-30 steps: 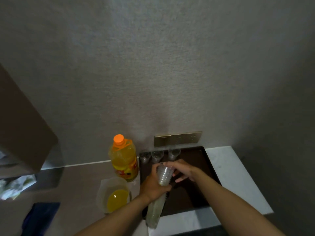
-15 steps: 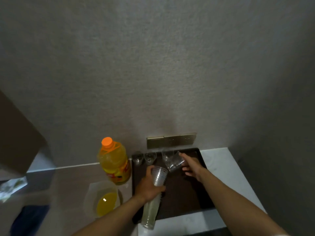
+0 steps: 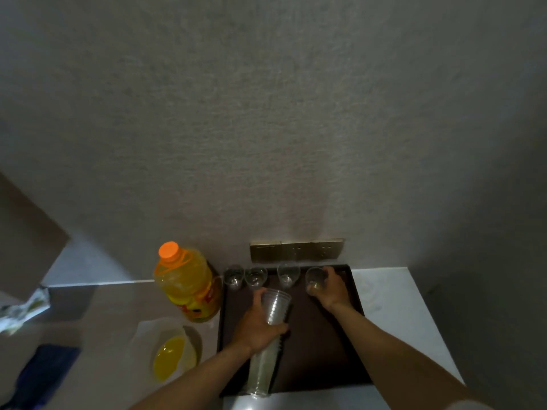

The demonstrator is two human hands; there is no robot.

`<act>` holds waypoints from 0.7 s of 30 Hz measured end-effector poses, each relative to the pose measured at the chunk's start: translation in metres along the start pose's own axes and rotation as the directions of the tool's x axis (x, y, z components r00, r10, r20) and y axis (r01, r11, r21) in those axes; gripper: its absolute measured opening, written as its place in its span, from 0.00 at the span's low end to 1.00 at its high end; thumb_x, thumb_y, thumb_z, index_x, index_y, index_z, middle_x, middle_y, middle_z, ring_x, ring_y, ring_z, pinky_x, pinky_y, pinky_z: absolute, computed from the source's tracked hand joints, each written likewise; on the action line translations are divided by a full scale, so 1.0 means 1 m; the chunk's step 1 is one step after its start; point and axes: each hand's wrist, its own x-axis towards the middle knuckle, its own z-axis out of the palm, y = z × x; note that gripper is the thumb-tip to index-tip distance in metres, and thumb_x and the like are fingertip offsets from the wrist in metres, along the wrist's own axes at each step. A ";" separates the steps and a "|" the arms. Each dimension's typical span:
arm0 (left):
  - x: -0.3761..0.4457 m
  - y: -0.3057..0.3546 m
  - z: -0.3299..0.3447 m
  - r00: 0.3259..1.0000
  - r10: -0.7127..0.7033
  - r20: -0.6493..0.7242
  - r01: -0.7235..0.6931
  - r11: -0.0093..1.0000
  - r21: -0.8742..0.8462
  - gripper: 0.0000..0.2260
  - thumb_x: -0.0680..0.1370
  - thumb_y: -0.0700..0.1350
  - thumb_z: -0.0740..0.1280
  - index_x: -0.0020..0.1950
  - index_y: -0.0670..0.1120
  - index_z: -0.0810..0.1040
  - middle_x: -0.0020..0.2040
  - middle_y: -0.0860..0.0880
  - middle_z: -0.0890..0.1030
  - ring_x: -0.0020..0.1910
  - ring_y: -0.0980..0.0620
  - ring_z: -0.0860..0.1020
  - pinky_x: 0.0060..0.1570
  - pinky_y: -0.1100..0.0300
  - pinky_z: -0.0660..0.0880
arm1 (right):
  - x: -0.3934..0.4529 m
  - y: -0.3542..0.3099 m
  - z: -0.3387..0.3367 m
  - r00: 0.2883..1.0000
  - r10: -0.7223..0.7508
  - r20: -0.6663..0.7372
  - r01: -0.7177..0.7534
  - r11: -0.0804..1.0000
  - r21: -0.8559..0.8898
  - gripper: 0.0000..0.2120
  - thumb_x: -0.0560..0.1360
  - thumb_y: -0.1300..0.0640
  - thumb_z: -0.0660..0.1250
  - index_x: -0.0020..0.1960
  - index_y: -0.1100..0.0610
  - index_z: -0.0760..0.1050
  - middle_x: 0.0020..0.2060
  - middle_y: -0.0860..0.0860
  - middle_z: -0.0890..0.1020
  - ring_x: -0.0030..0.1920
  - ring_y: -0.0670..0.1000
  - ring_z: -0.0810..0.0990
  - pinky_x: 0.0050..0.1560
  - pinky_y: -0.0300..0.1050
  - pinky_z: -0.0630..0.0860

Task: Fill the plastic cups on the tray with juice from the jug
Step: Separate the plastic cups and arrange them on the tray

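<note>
Jug (image 3: pixel 174 352) of juice sits near left, bottle (image 3: pixel 186 281) behind it. The left hand (image 3: pixel 257 324) still grips the cup stack (image 3: pixel 270 329) over the tray (image 3: pixel 322 350). Three cups (image 3: pixel 256 276) line the far edge; the right hand (image 3: pixel 331 287), earlier carrying a tilted cup (image 3: pixel 315 279), now holds it upright beside them.

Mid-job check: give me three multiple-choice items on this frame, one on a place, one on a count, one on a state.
1. Where is the jug of juice?
A. On the tray
B. On the counter left of the tray
C. In the right hand

2. How many single cups are in the row along the tray's far edge?
A. Two
B. Four
C. Six

3. What is the left hand doing?
A. Gripping the stack of cups
B. Pouring juice
C. Resting open

1 B: it stands beside the tray.
2 B: three stand free, and the right hand holds a fourth cup.
3 A: fingers wrap the stack.
</note>
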 end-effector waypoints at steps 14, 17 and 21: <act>0.007 -0.001 0.011 0.998 -0.065 -0.018 0.064 0.997 -0.036 0.38 0.61 0.57 0.77 0.64 0.66 0.59 0.55 0.54 0.80 0.50 0.54 0.81 0.51 0.49 0.81 | -0.002 -0.021 0.003 0.999 -0.019 -0.038 0.019 1.000 -0.015 0.34 0.74 0.52 0.76 0.76 0.50 0.65 0.67 0.57 0.76 0.65 0.62 0.78 0.63 0.56 0.76; 0.008 -0.002 0.011 0.997 -0.071 -0.011 0.070 0.997 -0.029 0.38 0.61 0.57 0.78 0.63 0.67 0.58 0.54 0.55 0.80 0.49 0.55 0.81 0.51 0.50 0.81 | -0.004 -0.023 0.003 0.999 -0.035 -0.021 0.034 0.997 -0.071 0.33 0.76 0.53 0.74 0.77 0.49 0.63 0.69 0.58 0.71 0.65 0.63 0.77 0.57 0.52 0.73; 0.009 -0.002 0.010 0.997 -0.077 -0.010 0.076 0.997 -0.032 0.39 0.61 0.57 0.78 0.62 0.68 0.57 0.55 0.55 0.81 0.50 0.53 0.82 0.51 0.51 0.81 | -0.003 -0.023 0.006 1.000 -0.021 -0.022 0.020 0.998 -0.057 0.39 0.75 0.52 0.75 0.79 0.50 0.58 0.71 0.60 0.70 0.66 0.64 0.76 0.62 0.57 0.74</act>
